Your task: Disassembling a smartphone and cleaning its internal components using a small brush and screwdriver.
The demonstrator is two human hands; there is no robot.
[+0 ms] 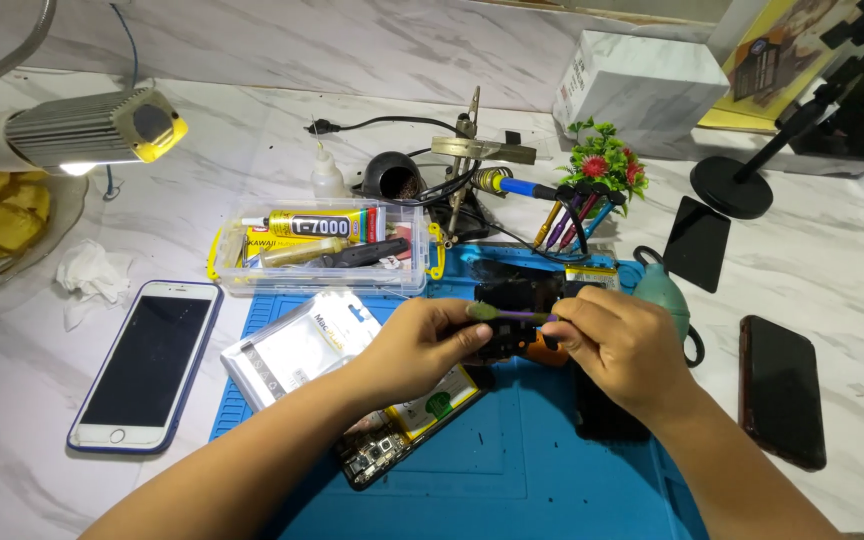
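My left hand (422, 345) and my right hand (617, 350) meet above a blue work mat (512, 450). Between them I hold a small black part with an orange edge (517, 340). A thin purple-handled brush (512, 315) with pale bristles lies across the part; my right hand grips its handle and my left fingers touch the bristle end. An opened phone body (392, 440) with a white battery lies on the mat under my left forearm. A dark flat piece (602, 410) lies under my right hand.
A clear plastic box (322, 250) with a glue tube stands behind the mat. A white phone in a blue case (147, 365) lies left, a dark phone (780, 390) right. A lamp (82, 125), soldering iron, teal air blower (664, 292) and tool holder stand behind.
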